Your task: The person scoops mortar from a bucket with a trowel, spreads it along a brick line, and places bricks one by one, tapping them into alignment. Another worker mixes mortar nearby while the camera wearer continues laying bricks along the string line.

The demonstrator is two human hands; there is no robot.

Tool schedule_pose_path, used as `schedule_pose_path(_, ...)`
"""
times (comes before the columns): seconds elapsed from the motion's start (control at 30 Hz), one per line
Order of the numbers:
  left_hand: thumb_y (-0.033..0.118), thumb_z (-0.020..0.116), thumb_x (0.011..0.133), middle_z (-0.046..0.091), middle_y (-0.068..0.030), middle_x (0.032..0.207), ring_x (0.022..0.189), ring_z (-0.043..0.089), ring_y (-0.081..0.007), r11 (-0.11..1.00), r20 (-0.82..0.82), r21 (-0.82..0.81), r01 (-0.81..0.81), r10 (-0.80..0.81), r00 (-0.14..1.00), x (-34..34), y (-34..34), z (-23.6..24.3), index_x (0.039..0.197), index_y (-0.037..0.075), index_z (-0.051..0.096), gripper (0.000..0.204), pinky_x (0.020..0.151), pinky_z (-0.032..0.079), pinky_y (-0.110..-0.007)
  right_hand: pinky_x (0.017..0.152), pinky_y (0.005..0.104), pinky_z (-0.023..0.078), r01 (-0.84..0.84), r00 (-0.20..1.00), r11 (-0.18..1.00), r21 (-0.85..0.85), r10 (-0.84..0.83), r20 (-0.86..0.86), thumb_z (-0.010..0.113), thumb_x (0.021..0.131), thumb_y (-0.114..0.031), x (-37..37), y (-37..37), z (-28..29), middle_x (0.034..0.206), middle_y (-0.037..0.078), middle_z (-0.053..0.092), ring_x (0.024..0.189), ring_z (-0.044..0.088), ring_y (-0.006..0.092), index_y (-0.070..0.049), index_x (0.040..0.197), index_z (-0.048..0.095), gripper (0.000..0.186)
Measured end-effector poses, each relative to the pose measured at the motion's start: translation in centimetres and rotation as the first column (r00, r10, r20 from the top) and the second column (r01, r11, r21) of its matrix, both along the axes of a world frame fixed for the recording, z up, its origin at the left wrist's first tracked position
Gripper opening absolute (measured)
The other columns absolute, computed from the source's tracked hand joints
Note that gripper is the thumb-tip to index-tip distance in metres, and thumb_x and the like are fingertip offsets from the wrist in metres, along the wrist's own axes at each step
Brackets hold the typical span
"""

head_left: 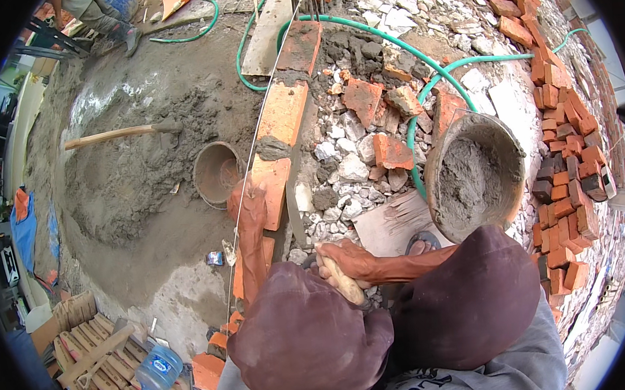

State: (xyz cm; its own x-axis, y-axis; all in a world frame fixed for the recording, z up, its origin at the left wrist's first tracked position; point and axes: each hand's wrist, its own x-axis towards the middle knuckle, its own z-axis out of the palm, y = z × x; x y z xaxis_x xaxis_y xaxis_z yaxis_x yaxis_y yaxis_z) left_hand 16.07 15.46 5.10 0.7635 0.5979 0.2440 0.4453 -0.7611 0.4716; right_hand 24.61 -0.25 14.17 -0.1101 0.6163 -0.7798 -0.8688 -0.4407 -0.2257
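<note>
My left hand point(247, 199) reaches along the low brick course point(284, 114), loosely bent fingers at a brick beside the taut string point(266, 91); I see nothing held in it. A small bucket point(213, 169) stands just left of it. My right hand point(357, 263) grips a pale wooden handle point(344, 280) between my bent knees; the tool's head is mostly hidden. To the right, a large tub point(474, 180) holds grey wet mortar, with a wooden board point(390, 222) lying below and left of it. Grey mortar point(273, 148) sits on the bricks.
Mortar mix point(130, 179) with a long-handled tool point(109, 137) spreads at left. Stacked paper sacks point(100, 369) and a water jug point(158, 371) sit lower left. Green hose point(404, 51) crosses white rubble point(350, 167). Bricks point(566, 192) pile at right. Another person's legs point(101, 21) show upper left.
</note>
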Motion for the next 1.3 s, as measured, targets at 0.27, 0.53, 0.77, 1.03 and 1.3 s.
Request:
schedule_pose_path(0.27, 0.035, 0.058, 0.094, 0.066, -0.0285, 0.114, 0.109, 0.066, -0.0366, 0.863, 0.0, -0.441, -0.247, 0.276, 0.961, 0.0, 10.6, 1.4, 0.122, -0.011, 0.06, 0.054, 0.094, 0.05, -0.041, 0.053, 0.0383, 0.05, -0.392, 0.028, 0.88, -0.266, 0.301, 0.953, 0.054, 0.095, -0.029, 13.4, 1.3, 0.2, 0.069, 0.013, 0.059, 0.056, 0.061, 0.0198, 0.005, 0.097, 0.052, 0.034)
schedule_pose_path(0.53, 0.053, 0.056, 0.094, 0.069, -0.021, 0.112, 0.09, 0.065, -0.0232, 0.533, -0.097, -0.777, -0.334, 0.424, 0.901, -8.1, 11.1, 1.1, 0.125, -0.011, 0.059, 0.071, 0.084, 0.052, -0.037, 0.068, 0.0448, 0.045, -0.714, -0.117, 0.639, -0.288, 0.297, 0.948, 0.057, 0.09, -0.03, 14.5, 5.8, 4.5, 0.073, 0.017, 0.054, 0.069, 0.055, 0.0268, 0.005, 0.09, 0.056, 0.035)
schedule_pose_path(0.77, 0.064, 0.039, 0.097, 0.066, -0.0257, 0.117, 0.111, 0.064, -0.0324, 0.47, -0.075, -0.848, -0.244, 0.349, 0.934, -9.7, 8.8, 0.1, 0.124, -0.014, 0.057, 0.084, 0.097, 0.048, -0.04, 0.066, 0.0484, 0.049, -0.784, -0.282, 0.53, -0.323, 0.16, 0.946, 0.061, 0.088, -0.022, 8.1, 3.7, 4.0, 0.07, 0.022, 0.058, 0.068, 0.061, 0.0402, 0.005, 0.092, 0.054, 0.028)
schedule_pose_path(1.03, 0.044, 0.048, 0.097, 0.066, -0.0201, 0.111, 0.101, 0.064, -0.0336, 0.997, -0.29, -0.015, -0.081, 0.074, 0.954, -6.5, -3.6, 3.3, 0.113, 0.0, 0.06, 0.049, 0.084, 0.049, -0.046, 0.066, 0.0481, 0.051, -0.703, -0.325, 0.594, -0.392, 0.222, 0.919, 0.061, 0.087, -0.021, 7.3, 3.9, 3.5, 0.073, 0.024, 0.061, 0.073, 0.063, 0.0425, 0.005, 0.094, 0.053, 0.028)
schedule_pose_path(1.3, 0.029, 0.055, 0.089, 0.061, -0.0118, 0.1, 0.087, 0.06, -0.0295, 0.991, -0.529, 0.131, -0.018, 0.086, 0.844, -8.4, -14.4, -1.9, 0.101, 0.006, 0.051, 0.026, 0.07, 0.046, -0.045, 0.063, 0.0485, 0.049, -0.725, -0.277, 0.577, -0.377, 0.258, 0.926, 0.061, 0.088, -0.021, 6.5, 3.6, 4.9, 0.066, 0.024, 0.057, 0.066, 0.06, 0.0425, 0.006, 0.091, 0.053, 0.028)
